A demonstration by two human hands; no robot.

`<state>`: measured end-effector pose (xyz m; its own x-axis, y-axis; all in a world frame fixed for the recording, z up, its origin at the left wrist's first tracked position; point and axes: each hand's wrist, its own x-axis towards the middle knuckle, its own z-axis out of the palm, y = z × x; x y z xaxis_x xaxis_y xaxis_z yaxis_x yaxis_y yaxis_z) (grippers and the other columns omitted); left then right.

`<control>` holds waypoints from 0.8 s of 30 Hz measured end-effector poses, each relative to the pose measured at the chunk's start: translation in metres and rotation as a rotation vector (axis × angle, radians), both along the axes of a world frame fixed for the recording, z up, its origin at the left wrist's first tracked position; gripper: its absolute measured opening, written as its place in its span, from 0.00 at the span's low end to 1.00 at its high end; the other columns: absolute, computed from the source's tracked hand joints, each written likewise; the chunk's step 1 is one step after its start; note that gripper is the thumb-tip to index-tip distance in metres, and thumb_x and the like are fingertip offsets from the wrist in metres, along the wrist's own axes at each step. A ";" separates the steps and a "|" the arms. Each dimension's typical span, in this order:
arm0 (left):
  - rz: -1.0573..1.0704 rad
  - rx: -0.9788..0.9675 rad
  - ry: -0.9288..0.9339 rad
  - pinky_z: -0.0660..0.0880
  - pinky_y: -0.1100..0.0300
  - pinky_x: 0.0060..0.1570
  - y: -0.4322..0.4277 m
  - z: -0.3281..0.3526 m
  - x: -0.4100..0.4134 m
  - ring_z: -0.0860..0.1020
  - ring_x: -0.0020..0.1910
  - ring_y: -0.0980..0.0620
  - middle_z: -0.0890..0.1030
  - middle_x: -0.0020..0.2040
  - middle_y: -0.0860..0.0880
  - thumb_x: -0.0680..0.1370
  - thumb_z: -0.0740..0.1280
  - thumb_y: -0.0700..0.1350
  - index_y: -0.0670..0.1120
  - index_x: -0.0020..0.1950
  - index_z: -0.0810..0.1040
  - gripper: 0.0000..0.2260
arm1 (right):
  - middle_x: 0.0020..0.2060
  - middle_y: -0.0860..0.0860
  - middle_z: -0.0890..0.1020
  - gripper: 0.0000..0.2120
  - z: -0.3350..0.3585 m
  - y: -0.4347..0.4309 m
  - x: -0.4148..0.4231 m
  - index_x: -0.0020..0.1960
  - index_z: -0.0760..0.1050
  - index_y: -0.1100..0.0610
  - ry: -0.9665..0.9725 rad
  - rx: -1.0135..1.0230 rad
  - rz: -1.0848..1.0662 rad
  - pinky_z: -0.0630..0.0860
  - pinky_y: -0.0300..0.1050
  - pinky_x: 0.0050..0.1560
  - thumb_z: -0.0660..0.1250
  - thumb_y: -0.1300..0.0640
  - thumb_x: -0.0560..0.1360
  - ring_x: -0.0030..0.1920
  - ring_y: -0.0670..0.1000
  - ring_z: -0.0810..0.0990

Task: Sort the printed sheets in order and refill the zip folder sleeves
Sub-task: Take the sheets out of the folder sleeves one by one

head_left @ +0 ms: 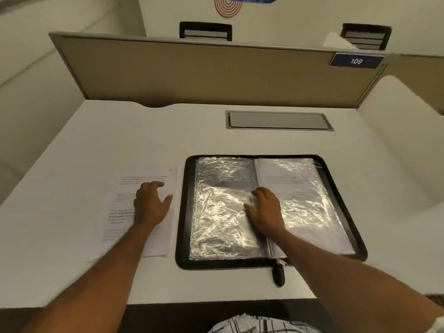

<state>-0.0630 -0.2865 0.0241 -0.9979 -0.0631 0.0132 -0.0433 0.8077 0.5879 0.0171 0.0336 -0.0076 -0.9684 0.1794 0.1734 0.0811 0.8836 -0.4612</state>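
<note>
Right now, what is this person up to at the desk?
A person is working at a white desk with a black zip folder lying open. The left hand rests on loose printed sheets just left of the folder. The right hand presses on a crinkled clear sleeve near the spine. The right-side sleeve already holds a printed page.

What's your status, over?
Left hand rests on sheets. Right hand on left sleeve, looks empty; right sleeve filled. Folder open, nothing between it and sheets.
</note>
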 end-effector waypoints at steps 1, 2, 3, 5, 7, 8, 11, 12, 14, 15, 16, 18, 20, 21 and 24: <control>-0.042 0.005 0.006 0.69 0.41 0.63 0.014 0.002 0.000 0.71 0.64 0.39 0.73 0.65 0.40 0.75 0.73 0.48 0.44 0.66 0.75 0.21 | 0.65 0.57 0.76 0.26 -0.002 0.016 0.009 0.66 0.74 0.60 -0.052 0.033 -0.055 0.69 0.53 0.66 0.68 0.44 0.76 0.65 0.58 0.73; -0.084 0.008 0.013 0.69 0.41 0.63 0.027 0.004 0.000 0.71 0.64 0.39 0.73 0.65 0.41 0.75 0.73 0.48 0.45 0.66 0.75 0.21 | 0.69 0.59 0.73 0.31 -0.003 0.031 0.019 0.69 0.71 0.61 -0.097 0.050 -0.123 0.65 0.53 0.70 0.66 0.40 0.76 0.69 0.59 0.70; -0.128 0.002 0.020 0.68 0.41 0.63 0.040 0.006 0.000 0.71 0.64 0.40 0.74 0.64 0.41 0.75 0.73 0.48 0.45 0.66 0.75 0.21 | 0.72 0.60 0.70 0.35 -0.005 0.044 0.028 0.72 0.69 0.62 -0.130 0.056 -0.197 0.61 0.54 0.73 0.63 0.37 0.76 0.72 0.60 0.66; -0.212 -0.019 0.018 0.68 0.43 0.62 0.066 0.009 -0.001 0.72 0.63 0.41 0.74 0.63 0.43 0.74 0.73 0.48 0.46 0.66 0.75 0.21 | 0.76 0.60 0.63 0.39 -0.008 0.067 0.044 0.76 0.62 0.62 -0.179 0.048 -0.326 0.54 0.54 0.76 0.59 0.34 0.77 0.76 0.59 0.59; -0.272 -0.017 0.015 0.68 0.45 0.62 0.090 0.010 -0.001 0.73 0.62 0.43 0.74 0.64 0.44 0.74 0.72 0.48 0.48 0.65 0.75 0.20 | 0.78 0.60 0.57 0.43 -0.009 0.084 0.057 0.78 0.56 0.63 -0.226 0.063 -0.407 0.47 0.55 0.78 0.56 0.32 0.77 0.79 0.58 0.52; -0.301 -0.006 0.013 0.68 0.45 0.62 0.102 0.011 -0.001 0.74 0.62 0.43 0.74 0.64 0.45 0.74 0.72 0.47 0.48 0.64 0.76 0.19 | 0.79 0.60 0.54 0.45 -0.008 0.090 0.062 0.79 0.53 0.63 -0.243 0.070 -0.441 0.45 0.55 0.79 0.55 0.30 0.77 0.79 0.58 0.49; -0.394 -0.012 0.011 0.70 0.44 0.63 0.134 0.008 0.000 0.74 0.63 0.45 0.75 0.63 0.46 0.74 0.73 0.48 0.48 0.63 0.76 0.18 | 0.79 0.62 0.49 0.51 -0.004 0.105 0.075 0.80 0.48 0.65 -0.267 -0.006 -0.572 0.41 0.55 0.78 0.55 0.27 0.74 0.80 0.58 0.44; -0.419 -0.006 0.008 0.71 0.45 0.64 0.145 0.008 0.001 0.74 0.62 0.45 0.75 0.62 0.46 0.74 0.74 0.47 0.48 0.63 0.76 0.18 | 0.79 0.62 0.47 0.54 -0.003 0.109 0.078 0.79 0.46 0.66 -0.283 -0.036 -0.610 0.40 0.56 0.78 0.55 0.26 0.73 0.80 0.59 0.42; -0.463 -0.001 0.011 0.72 0.46 0.63 0.167 0.004 0.002 0.74 0.60 0.46 0.76 0.60 0.46 0.74 0.74 0.47 0.47 0.62 0.77 0.18 | 0.79 0.62 0.45 0.57 -0.003 0.116 0.081 0.79 0.43 0.67 -0.311 -0.055 -0.640 0.39 0.56 0.79 0.54 0.23 0.71 0.80 0.59 0.41; -0.480 -0.006 0.015 0.72 0.46 0.62 0.178 0.004 0.004 0.74 0.60 0.46 0.76 0.60 0.46 0.73 0.74 0.47 0.48 0.62 0.77 0.18 | 0.79 0.62 0.45 0.57 -0.003 0.119 0.080 0.79 0.44 0.67 -0.309 -0.051 -0.633 0.39 0.56 0.79 0.53 0.23 0.71 0.80 0.59 0.40; -0.492 -0.006 0.007 0.72 0.46 0.62 0.189 0.003 0.004 0.74 0.59 0.46 0.76 0.60 0.46 0.73 0.74 0.47 0.48 0.62 0.77 0.18 | 0.79 0.62 0.45 0.56 -0.003 0.121 0.080 0.79 0.45 0.66 -0.300 -0.039 -0.616 0.39 0.56 0.78 0.53 0.23 0.72 0.80 0.58 0.40; -0.513 0.015 -0.018 0.74 0.44 0.60 0.208 0.002 0.007 0.75 0.58 0.46 0.75 0.60 0.46 0.72 0.75 0.48 0.49 0.62 0.77 0.19 | 0.80 0.61 0.45 0.52 -0.001 0.122 0.080 0.79 0.48 0.65 -0.292 -0.009 -0.565 0.38 0.56 0.77 0.54 0.26 0.74 0.80 0.58 0.40; -0.532 0.010 -0.034 0.74 0.43 0.61 0.225 0.000 0.008 0.75 0.60 0.45 0.75 0.61 0.46 0.72 0.75 0.48 0.49 0.62 0.77 0.20 | 0.80 0.61 0.45 0.47 0.001 0.121 0.080 0.80 0.50 0.63 -0.283 0.006 -0.524 0.38 0.57 0.77 0.55 0.29 0.76 0.80 0.59 0.40; -0.543 0.014 -0.044 0.74 0.43 0.61 0.232 0.001 0.009 0.75 0.60 0.45 0.74 0.61 0.46 0.72 0.75 0.48 0.49 0.63 0.76 0.21 | 0.80 0.61 0.46 0.45 0.002 0.121 0.080 0.80 0.52 0.61 -0.267 0.006 -0.509 0.39 0.57 0.77 0.56 0.30 0.77 0.80 0.59 0.41; -0.572 0.023 -0.050 0.73 0.42 0.62 0.251 0.002 0.010 0.75 0.62 0.46 0.75 0.62 0.47 0.72 0.75 0.50 0.50 0.63 0.76 0.21 | 0.79 0.60 0.54 0.37 0.003 0.121 0.076 0.77 0.61 0.58 -0.214 -0.010 -0.467 0.43 0.57 0.78 0.61 0.35 0.77 0.80 0.58 0.47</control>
<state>-0.0528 -0.0352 0.0263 -0.8725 0.4877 -0.0302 0.3687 0.6976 0.6143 0.0934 0.1542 -0.0046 -0.7980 0.6022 -0.0235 0.5598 0.7262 -0.3991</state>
